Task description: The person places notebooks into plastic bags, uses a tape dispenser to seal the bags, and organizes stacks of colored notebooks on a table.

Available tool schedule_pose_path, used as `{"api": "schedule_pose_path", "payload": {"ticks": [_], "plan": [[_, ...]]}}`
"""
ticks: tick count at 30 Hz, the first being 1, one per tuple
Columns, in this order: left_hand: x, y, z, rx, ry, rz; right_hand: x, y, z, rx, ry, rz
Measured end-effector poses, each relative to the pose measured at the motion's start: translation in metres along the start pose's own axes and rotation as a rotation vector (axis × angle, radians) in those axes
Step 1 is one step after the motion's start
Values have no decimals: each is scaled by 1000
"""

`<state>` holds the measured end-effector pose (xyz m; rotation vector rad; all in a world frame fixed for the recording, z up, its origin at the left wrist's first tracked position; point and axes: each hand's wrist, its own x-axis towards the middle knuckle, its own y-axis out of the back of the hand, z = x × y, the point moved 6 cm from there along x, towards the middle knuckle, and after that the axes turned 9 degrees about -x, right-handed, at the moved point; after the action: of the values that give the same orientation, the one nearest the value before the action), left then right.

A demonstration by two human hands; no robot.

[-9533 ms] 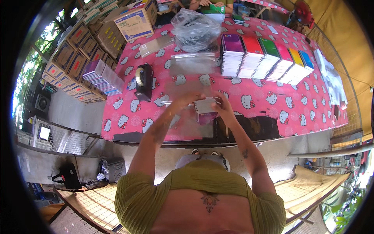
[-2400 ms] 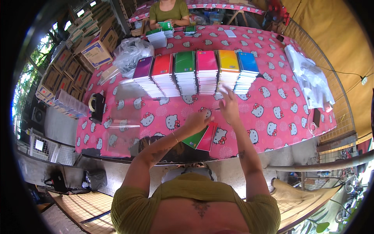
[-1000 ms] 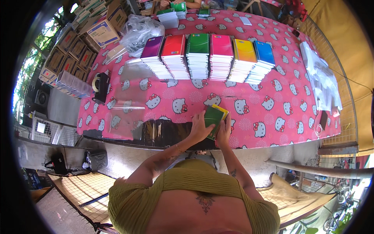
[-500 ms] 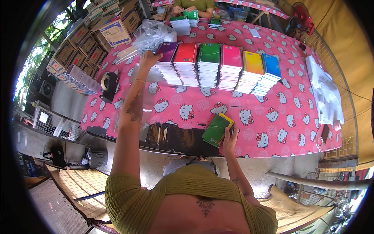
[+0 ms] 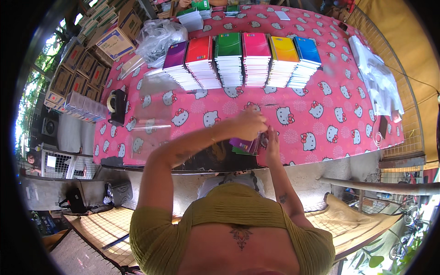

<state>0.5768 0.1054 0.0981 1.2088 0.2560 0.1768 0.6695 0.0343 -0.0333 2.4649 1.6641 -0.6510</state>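
Observation:
Near the table's front edge, my left hand (image 5: 252,123) has its fingers closed on a purple notebook (image 5: 244,144), laid over a green notebook (image 5: 238,151). My right hand (image 5: 273,145) grips the right side of this small pile, its fingers straight up along the edge. Much of the pile is hidden by my hands. Farther back stands a row of spiral notebook stacks: purple (image 5: 175,54), red (image 5: 198,48), green (image 5: 228,45), pink (image 5: 256,45), yellow (image 5: 284,48) and blue (image 5: 307,49).
Transparent plastic bags (image 5: 160,39) lie beyond the purple stack. A black tape dispenser (image 5: 118,107) stands at the left edge, plastic sleeves (image 5: 378,78) lie at the right. Across the table, a person's hands (image 5: 185,3) are near green notebooks (image 5: 190,19). Cartons (image 5: 75,68) rise left.
My left hand has come from the purple stack to the small pile at the front, bringing a purple notebook over the green one. My right hand stays at the pile.

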Motion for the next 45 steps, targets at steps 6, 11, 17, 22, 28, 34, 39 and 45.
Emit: {"api": "schedule_pose_path", "payload": {"ticks": [6, 11, 17, 22, 28, 34, 39, 45], "plan": [[-86, -43, -40, -407, 567, 913, 6, -3, 6, -143, 28, -101], [-83, -121, -50, -1531, 779, 969, 26, -40, 12, -135, -67, -152], [-156, -137, -67, -1928, 598, 1026, 18, -96, 15, -181, 48, -302], [-220, -121, -58, -2147, 491, 876, -3, -146, 19, -73, -163, -513], [-272, -156, -64, -2062, 355, 978, -17, -177, 47, -212, -120, -439], [-267, -159, -67, -2114, 419, 881, -55, -184, 35, -148, 37, -425], [-259, -157, -65, -1177, 968, 877, -86, -173, 70, -147, -69, -140], [-234, -118, -21, -1855, 787, 622, -140, -130, 57, -84, -78, 21]]}}
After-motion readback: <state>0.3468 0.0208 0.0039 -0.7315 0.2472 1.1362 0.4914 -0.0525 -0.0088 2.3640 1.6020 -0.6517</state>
